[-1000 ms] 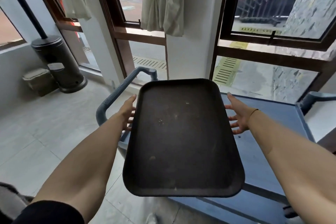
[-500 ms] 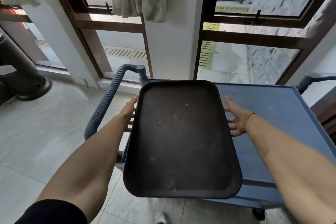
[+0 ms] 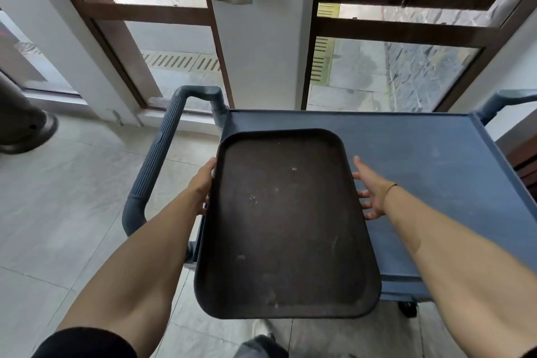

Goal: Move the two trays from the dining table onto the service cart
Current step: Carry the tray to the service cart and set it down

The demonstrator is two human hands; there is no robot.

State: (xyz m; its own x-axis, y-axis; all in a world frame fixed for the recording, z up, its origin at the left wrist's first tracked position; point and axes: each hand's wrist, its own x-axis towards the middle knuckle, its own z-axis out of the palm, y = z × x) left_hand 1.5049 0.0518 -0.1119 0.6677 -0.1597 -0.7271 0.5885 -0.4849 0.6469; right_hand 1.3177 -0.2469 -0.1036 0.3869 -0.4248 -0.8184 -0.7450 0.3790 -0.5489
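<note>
A dark brown rectangular tray (image 3: 286, 224) is held lengthwise in front of me, its far half over the left end of the blue service cart (image 3: 430, 171). My left hand (image 3: 203, 183) grips the tray's left long edge, fingers hidden beneath it. My right hand (image 3: 370, 187) holds the right long edge, thumb along the rim and fingers spread under it. The tray's near end overhangs the cart's front edge above the floor. Whether the far end touches the cart top I cannot tell. No second tray is in view.
The cart's ribbed grey handle (image 3: 158, 160) curves out at its left end; another handle (image 3: 505, 97) shows at the far right. Brown-framed windows and a white pillar (image 3: 261, 38) stand just behind the cart. A dark round base (image 3: 23, 131) sits on the tiled floor at left.
I have stepped closer and the view has tipped down. The tray has moved forward and lower over the cart's left end; both hands keep the same hold.
</note>
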